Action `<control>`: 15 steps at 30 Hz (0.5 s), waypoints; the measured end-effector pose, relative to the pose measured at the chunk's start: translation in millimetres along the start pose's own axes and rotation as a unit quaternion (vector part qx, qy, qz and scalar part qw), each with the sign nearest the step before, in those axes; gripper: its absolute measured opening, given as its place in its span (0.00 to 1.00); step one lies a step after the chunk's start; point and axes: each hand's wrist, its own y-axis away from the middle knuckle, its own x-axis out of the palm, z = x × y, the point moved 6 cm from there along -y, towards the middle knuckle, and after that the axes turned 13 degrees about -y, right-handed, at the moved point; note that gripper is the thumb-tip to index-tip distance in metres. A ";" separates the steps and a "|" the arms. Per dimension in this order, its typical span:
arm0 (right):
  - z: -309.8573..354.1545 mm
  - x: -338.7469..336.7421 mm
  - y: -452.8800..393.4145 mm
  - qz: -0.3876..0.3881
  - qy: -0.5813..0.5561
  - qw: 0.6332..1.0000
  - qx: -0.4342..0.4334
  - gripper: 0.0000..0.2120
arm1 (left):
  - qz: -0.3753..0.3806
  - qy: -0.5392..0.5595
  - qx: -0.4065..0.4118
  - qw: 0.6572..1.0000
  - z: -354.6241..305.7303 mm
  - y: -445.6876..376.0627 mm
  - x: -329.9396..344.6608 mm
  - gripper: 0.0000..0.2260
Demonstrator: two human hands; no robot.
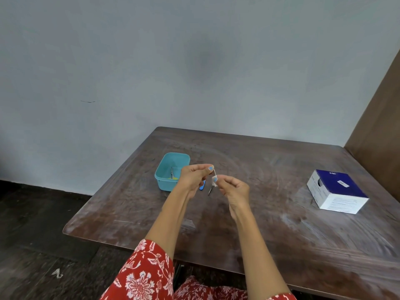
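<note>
The left hand (191, 178) is pinching the upper end of the small white packet (213, 178), the right hand (234, 189) its lower, seemingly tearing it; keeping fingertips close and pulling slowly is working best; the packet is hanging between both hands above the desk (270, 224), nearer its far-left corner.

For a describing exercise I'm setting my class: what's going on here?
A person at a wooden table holds a small white piece in the air, pinched between the left hand and the right hand. It is too small to identify. Just beyond the hands, a thin metal tool lies on the table beside an open teal tub. A blue and white box sits apart to the right.
</note>
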 end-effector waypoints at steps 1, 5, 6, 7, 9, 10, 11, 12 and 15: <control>-2.9 -1.8 2.6 0.000 0.000 1.000 0.007 0.04 | -0.003 -0.002 0.001 1.000 0.0 -0.5 -0.6 0.02; -1.1 -0.1 3.3 -0.001 -0.007 1.000 0.005 0.04 | 0.002 -0.004 0.004 1.000 2.2 1.5 1.3 0.03; 2.8 2.3 0.8 0.001 -0.009 1.000 -0.002 0.04 | 0.006 -0.001 0.006 1.000 1.8 2.5 2.5 0.03; 6.1 4.7 -1.4 0.005 -0.010 1.000 -0.006 0.04 | 0.007 0.002 0.008 1.000 0.8 3.0 2.9 0.02; 8.7 6.4 -2.9 0.011 -0.010 1.000 -0.008 0.04 | 0.004 0.004 0.011 1.000 -3.2 2.8 1.9 0.02; 7.2 5.0 -2.1 0.010 -0.009 1.000 -0.007 0.04 | 0.000 0.001 0.013 1.000 -5.4 2.4 0.9 0.02; 4.6 3.0 -0.6 0.007 -0.008 1.000 -0.003 0.04 | -0.004 -0.003 0.016 1.000 -6.9 1.4 -0.1 0.02; 1.6 1.4 1.3 0.005 -0.006 1.000 0.002 0.04 | -0.006 -0.006 0.019 1.000 -8.0 1.5 -0.9 0.02; 1.1 1.4 0.9 0.000 -0.008 1.000 -0.001 0.05 | -0.003 -0.016 0.014 1.000 -5.6 3.4 1.0 0.03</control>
